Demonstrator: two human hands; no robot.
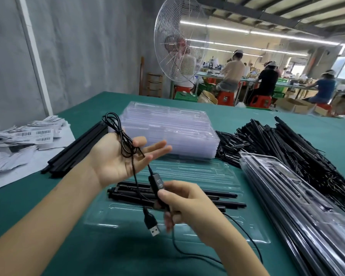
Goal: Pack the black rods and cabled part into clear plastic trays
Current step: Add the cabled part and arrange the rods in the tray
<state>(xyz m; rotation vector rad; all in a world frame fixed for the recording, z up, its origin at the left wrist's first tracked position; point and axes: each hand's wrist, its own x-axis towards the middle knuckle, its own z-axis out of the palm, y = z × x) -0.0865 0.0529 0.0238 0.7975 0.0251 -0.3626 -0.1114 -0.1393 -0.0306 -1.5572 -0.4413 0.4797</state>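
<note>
The right hand [187,204] is closest, and it pinches the little switch box [154,183] of the cabled part [118,132]. The plug [152,226] hangs just below it. The left hand [116,158] lies flat, palm up, fingers straight, with cord loops draped over it. Under both hands a clear tray [207,172] sits on the green worktop [247,116] with black rods [217,200] in it; the hands hide part of them. A stack of empty trays [167,128] stands toward the far edge. Loose rods [76,148] and paper labels [28,134] lie on the left side. A heap of black parts [287,140] and filled trays [287,196] crowd the right side.
</note>
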